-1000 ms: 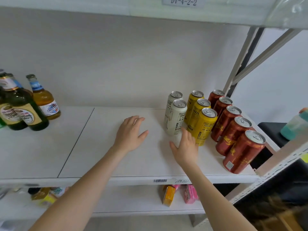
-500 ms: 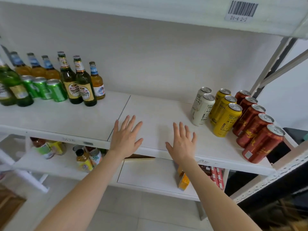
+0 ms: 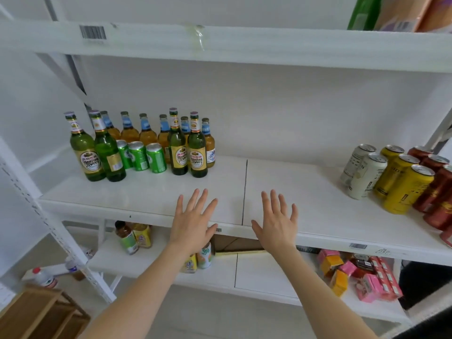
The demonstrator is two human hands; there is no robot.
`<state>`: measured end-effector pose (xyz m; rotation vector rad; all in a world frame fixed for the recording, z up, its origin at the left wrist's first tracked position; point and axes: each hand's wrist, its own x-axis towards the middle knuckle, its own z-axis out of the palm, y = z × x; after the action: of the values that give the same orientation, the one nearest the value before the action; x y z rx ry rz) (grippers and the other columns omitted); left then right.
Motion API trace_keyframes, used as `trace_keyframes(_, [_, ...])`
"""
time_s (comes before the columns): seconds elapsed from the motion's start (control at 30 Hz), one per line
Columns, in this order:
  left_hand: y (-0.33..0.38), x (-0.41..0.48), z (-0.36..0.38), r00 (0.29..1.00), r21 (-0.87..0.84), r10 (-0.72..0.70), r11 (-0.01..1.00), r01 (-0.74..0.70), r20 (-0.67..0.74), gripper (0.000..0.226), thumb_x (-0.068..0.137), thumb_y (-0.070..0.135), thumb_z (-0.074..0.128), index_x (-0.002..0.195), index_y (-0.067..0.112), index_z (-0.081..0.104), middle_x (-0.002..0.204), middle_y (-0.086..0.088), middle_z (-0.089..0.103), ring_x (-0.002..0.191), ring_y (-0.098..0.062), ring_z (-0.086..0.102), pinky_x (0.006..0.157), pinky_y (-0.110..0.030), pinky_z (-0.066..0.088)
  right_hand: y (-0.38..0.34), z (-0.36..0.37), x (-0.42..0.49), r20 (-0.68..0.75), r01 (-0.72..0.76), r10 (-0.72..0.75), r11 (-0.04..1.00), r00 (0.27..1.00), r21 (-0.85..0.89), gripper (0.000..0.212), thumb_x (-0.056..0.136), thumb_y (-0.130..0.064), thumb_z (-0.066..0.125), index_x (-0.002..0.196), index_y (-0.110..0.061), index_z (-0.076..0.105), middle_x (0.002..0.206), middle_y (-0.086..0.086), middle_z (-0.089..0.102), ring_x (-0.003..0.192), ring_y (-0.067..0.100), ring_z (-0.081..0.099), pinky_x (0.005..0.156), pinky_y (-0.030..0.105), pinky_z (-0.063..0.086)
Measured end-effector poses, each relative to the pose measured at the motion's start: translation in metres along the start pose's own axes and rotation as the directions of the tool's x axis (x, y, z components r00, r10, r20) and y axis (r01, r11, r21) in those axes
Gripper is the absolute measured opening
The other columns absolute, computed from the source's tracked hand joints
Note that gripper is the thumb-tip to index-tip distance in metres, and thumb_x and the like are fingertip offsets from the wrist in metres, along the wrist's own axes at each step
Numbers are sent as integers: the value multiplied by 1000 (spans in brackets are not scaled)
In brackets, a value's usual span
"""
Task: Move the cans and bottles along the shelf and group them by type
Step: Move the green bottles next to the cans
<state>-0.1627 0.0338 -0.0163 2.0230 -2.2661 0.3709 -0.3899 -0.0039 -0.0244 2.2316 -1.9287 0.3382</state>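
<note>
On the white shelf point(image 3: 305, 192), green beer bottles point(image 3: 198, 155) and amber bottles with blue necks point(image 3: 146, 133) stand at the left, with three green cans point(image 3: 139, 156) among them. At the right stand two white cans point(image 3: 367, 177), yellow cans point(image 3: 408, 189) and red cans point(image 3: 440, 192) in rows. My left hand point(image 3: 193, 223) and my right hand point(image 3: 276, 223) hover over the shelf's front edge in the middle, fingers spread, holding nothing and touching no can or bottle.
An upper shelf point(image 3: 244, 45) with a barcode label runs overhead. The lower shelf point(image 3: 264, 275) holds juice bottles point(image 3: 127, 238), small cans and pink and orange cartons point(image 3: 362, 280). A wooden crate point(image 3: 41, 314) sits on the floor at bottom left. White uprights frame both sides.
The view has swung left and pulled back, bringing the whole bottle group into sight. Both hands have drawn away from the cans toward the shelf's middle front edge, staying open.
</note>
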Motion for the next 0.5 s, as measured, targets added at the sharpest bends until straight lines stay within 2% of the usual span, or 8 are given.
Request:
trace_keyframes(0.27, [-100,-10,14,1000,3,-18,1000,18,-10,69,98,58,31,157,30,8,166,-6,-2,152,-27,-7,118,-57,-2,-105,7,17,17,18,-18,1000,1000,-2,83,95,-60,38,155,-23,-6,166,5,-1,152,27,1,119,53,2])
trace_keyframes(0.5, [-197,6,36,998,-6,-47,999,47,-52,67,98,56,33,156,29,15,166,-6,4,152,-27,-3,119,-56,0,-189,34,55,17,25,-25,1000,1000,3,83,96,-61,36,155,-23,-7,166,5,-3,152,28,0,118,55,-1])
